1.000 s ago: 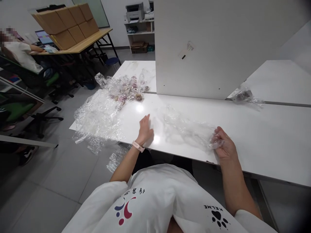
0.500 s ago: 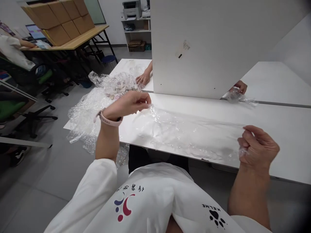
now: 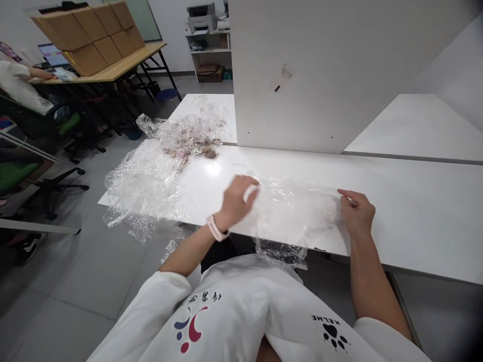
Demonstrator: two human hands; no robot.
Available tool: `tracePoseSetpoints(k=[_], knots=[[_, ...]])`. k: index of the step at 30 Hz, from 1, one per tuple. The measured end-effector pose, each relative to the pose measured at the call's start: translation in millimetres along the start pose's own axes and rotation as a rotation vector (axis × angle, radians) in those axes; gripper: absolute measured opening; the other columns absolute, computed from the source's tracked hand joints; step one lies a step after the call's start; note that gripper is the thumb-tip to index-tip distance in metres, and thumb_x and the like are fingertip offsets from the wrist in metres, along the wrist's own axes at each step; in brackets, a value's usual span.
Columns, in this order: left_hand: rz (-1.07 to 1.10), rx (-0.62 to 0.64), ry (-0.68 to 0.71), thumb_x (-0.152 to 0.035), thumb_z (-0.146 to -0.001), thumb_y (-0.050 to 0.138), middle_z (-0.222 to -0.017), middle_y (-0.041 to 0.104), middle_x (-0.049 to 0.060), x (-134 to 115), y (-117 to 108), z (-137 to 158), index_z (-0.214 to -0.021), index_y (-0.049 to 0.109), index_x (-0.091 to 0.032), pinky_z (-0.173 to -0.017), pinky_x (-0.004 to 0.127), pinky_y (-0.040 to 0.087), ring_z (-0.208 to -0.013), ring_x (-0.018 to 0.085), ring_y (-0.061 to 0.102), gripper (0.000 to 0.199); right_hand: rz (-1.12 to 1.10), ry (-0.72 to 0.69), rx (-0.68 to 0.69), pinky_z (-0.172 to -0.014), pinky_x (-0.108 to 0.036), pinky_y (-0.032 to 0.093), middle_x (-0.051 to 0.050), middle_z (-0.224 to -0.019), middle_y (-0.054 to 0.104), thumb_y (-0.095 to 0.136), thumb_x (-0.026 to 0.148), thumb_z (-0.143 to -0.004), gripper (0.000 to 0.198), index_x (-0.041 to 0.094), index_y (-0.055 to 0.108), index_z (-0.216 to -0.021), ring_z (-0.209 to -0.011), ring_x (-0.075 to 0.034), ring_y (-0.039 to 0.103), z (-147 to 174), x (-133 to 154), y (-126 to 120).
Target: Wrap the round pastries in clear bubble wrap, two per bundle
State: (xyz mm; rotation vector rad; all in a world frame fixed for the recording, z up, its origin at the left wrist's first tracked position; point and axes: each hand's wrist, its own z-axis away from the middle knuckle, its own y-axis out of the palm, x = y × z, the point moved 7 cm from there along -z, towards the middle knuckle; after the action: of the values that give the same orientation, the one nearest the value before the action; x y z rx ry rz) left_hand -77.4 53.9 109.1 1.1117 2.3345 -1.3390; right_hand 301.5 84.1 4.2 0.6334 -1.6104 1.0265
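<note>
Curved hands (image 3: 356,213), crinkled clear film (image 3: 285,206), smooth tabletop (image 3: 418,216)

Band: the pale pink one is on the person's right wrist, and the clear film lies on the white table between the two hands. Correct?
Wrong wrist. The head view shows the band on the left wrist, below the left hand. The clear film does lie on the white table between the two hands.

Plastic film (image 3: 290,206) clear; tabletop (image 3: 415,211) white; wristband (image 3: 216,229) pale pink; stool (image 3: 167,94) blue.
</note>
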Motion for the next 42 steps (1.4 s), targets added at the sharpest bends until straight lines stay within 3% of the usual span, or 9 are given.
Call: tracePoseSetpoints(k=[3, 6, 11, 15, 18, 21, 30, 36, 42], knots=[[-0.065, 0.479, 0.121, -0.034, -0.084, 0.073, -0.117, 0.066, 0.011, -25.4, 63.3, 54.0, -0.1, 0.06, -0.021, -0.088, 0.047, 0.055, -0.11, 0.029, 0.061, 0.024, 0.535, -0.306, -0.142, -0.104, -0.067, 0.034, -0.014, -0.139, 0.052, 0.063, 0.022, -0.08, 0.036, 0.022, 0.069, -0.115, -0.129, -0.041, 0.044, 11.1, 29.0, -11.9], [-0.033, 0.695, 0.047, -0.042, -0.071, 0.082, -0.107, 0.069, 0.01, -11.0, 86.1, 65.9, -0.086, 0.064, -0.022, -0.077, 0.042, 0.056, -0.096, 0.028, 0.065, 0.031, 0.614, -0.595, -0.042, -0.11, -0.068, 0.03, -0.011, -0.148, 0.048, 0.052, 0.035, -0.094, 0.041, 0.027, 0.058, -0.134, -0.136, -0.038, 0.041, 37.7, 57.9, 15.8], [-0.076, 0.453, -0.235, -0.036, -0.095, 0.054, -0.101, 0.071, 0.01, 77.5, 52.5, -14.8, -0.099, 0.067, -0.022, -0.077, 0.041, 0.055, -0.091, 0.024, 0.066, 0.019, 0.657, -0.702, 0.696, -0.117, -0.055, 0.03, -0.006, -0.157, 0.042, 0.034, 0.048, -0.102, 0.048, 0.03, 0.055, -0.14, -0.146, -0.029, 0.035, 90.4, 36.9, 119.6], [-0.375, 0.103, -0.515, -0.027, -0.09, 0.06, -0.148, 0.044, 0.024, 171.2, 0.6, -78.2, -0.13, 0.053, -0.009, -0.114, 0.06, 0.029, -0.143, 0.04, 0.033, 0.044, 0.813, -0.695, 0.625, -0.118, -0.052, 0.027, -0.002, -0.161, 0.034, 0.025, 0.047, -0.104, 0.05, 0.033, 0.049, -0.146, -0.15, -0.027, 0.027, 87.9, 15.4, 139.3], [-0.546, 0.17, -0.642, -0.032, -0.084, 0.07, -0.161, 0.024, 0.024, 222.8, -10.4, -98.0, -0.138, 0.045, -0.007, -0.12, 0.059, 0.015, -0.151, 0.042, 0.012, 0.065, 0.833, -0.72, 0.595, -0.117, -0.051, 0.029, -0.001, -0.16, 0.036, 0.025, 0.047, -0.104, 0.05, 0.033, 0.05, -0.145, -0.149, -0.026, 0.029, 83.2, 13.3, 138.1], [-0.566, 0.295, -0.672, -0.032, -0.082, 0.073, -0.156, 0.031, 0.027, 243.0, -2.8, -98.5, -0.128, 0.053, -0.005, -0.116, 0.064, 0.018, -0.146, 0.046, 0.02, 0.057, 0.828, -0.74, 0.58, -0.116, -0.05, 0.03, -0.002, -0.159, 0.038, 0.027, 0.046, -0.104, 0.049, 0.032, 0.052, -0.143, -0.148, -0.026, 0.031, 82.6, 15.7, 136.4], [-0.588, 0.408, -0.448, -0.02, -0.09, 0.051, -0.127, 0.056, 0.016, 171.4, 34.0, -29.9, -0.12, 0.062, -0.023, -0.089, 0.047, 0.047, -0.119, 0.036, 0.047, 0.033, 0.833, -0.748, 0.574, -0.116, -0.051, 0.029, -0.002, -0.159, 0.039, 0.027, 0.046, -0.104, 0.049, 0.033, 0.051, -0.143, -0.148, -0.026, 0.031, 83.3, 15.6, 138.6], [-0.453, 0.239, -0.427, -0.002, -0.087, 0.047, -0.102, 0.063, 0.014, 161.7, 0.9, -55.4, -0.111, 0.064, -0.021, -0.08, 0.046, 0.05, -0.101, 0.03, 0.055, 0.035, 0.838, -0.751, 0.63, -0.121, -0.051, 0.022, -0.002, -0.163, 0.031, 0.023, 0.048, -0.104, 0.053, 0.031, 0.045, -0.149, -0.152, -0.026, 0.023, 79.6, 17.2, 155.6], [-0.217, 0.123, -0.05, -0.004, -0.098, 0.031, -0.135, 0.057, 0.005, 40.9, 42.3, -44.4, -0.127, 0.056, -0.03, -0.08, 0.039, 0.056, -0.119, 0.023, 0.054, 0.046, 0.639, -0.65, 0.662, -0.122, -0.056, 0.022, -0.001, -0.161, 0.036, 0.028, 0.053, -0.102, 0.053, 0.033, 0.049, -0.146, -0.152, -0.028, 0.024, 68.3, 19.7, 165.9]])
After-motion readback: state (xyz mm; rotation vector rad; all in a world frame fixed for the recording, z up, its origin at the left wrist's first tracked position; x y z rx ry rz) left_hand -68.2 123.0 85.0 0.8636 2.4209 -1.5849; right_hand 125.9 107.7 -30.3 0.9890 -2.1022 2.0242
